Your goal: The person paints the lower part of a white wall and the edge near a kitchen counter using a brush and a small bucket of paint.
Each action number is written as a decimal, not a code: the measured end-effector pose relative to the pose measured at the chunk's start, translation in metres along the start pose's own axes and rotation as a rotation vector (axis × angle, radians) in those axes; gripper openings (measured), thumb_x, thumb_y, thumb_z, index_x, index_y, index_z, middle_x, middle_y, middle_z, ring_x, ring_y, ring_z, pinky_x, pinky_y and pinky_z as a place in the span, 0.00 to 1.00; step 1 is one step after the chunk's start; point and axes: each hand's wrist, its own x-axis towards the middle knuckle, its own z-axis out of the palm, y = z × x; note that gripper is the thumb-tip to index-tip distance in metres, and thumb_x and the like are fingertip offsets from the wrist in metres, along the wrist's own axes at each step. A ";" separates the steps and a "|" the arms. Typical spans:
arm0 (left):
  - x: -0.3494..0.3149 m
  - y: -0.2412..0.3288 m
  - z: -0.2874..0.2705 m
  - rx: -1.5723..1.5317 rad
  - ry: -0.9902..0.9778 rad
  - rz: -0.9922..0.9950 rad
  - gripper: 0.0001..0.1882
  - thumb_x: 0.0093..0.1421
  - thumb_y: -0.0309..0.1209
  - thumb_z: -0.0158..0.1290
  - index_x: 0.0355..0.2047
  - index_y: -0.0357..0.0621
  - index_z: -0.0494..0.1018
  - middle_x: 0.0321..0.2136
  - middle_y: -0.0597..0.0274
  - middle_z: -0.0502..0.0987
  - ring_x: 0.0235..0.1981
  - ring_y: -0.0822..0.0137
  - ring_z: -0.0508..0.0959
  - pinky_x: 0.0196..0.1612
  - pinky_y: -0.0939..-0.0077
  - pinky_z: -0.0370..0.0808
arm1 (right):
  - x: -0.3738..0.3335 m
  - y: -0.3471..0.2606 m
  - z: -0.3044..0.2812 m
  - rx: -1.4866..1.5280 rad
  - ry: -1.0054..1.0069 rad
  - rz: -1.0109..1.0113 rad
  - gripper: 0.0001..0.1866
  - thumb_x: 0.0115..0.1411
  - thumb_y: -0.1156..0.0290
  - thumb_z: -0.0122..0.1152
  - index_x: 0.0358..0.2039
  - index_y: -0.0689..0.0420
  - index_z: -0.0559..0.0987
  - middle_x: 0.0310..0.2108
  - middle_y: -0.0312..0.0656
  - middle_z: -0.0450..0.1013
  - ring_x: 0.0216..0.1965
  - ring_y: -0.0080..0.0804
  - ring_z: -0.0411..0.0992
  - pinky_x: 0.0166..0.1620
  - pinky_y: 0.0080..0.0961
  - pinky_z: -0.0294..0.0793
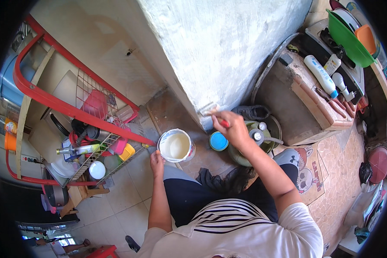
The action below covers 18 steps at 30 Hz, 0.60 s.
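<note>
My right hand [231, 127] is closed round a paintbrush [208, 109] with a red handle. The bristles lie against the low corner of a wall [219, 56] patchily coated in white. At its rim, my left hand [157, 161] grips a white paint bucket [175, 145], partly full of cream-white paint, tilted a little toward me. A small round can [219, 141] with a bright blue top stands on the floor just right of the wall's edge, below the brush. Beside my right forearm sits a green gas cylinder [241, 155], partly hidden by the arm.
A red-framed rack [79, 112] with dishes and kitchenware stands close on the left. To the right is a tiled counter [305, 94] holding bottles and a green basin [348, 38]. A dark shoe [251, 112] lies by the wall, and dark cloth [225, 179] between my legs.
</note>
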 end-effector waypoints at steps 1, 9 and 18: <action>0.001 -0.001 -0.001 0.007 -0.004 0.000 0.19 0.68 0.45 0.47 0.43 0.38 0.70 0.24 0.67 0.74 0.20 0.79 0.69 0.24 0.83 0.67 | 0.013 -0.014 -0.007 0.040 0.043 -0.017 0.05 0.56 0.73 0.64 0.33 0.58 0.81 0.25 0.46 0.75 0.23 0.40 0.75 0.28 0.31 0.74; -0.001 -0.006 -0.002 -0.049 0.029 -0.043 0.20 0.68 0.45 0.47 0.42 0.38 0.69 0.22 0.67 0.73 0.20 0.78 0.69 0.24 0.82 0.67 | 0.020 -0.071 -0.064 -0.026 0.230 -0.206 0.07 0.51 0.77 0.66 0.32 0.58 0.81 0.20 0.42 0.72 0.19 0.34 0.72 0.23 0.27 0.70; 0.006 -0.015 -0.005 0.044 0.022 0.025 0.20 0.68 0.45 0.46 0.42 0.37 0.70 0.23 0.66 0.75 0.20 0.77 0.71 0.25 0.81 0.69 | -0.003 -0.008 -0.007 -0.028 -0.070 0.036 0.06 0.56 0.69 0.62 0.31 0.57 0.81 0.23 0.48 0.75 0.25 0.48 0.74 0.30 0.37 0.74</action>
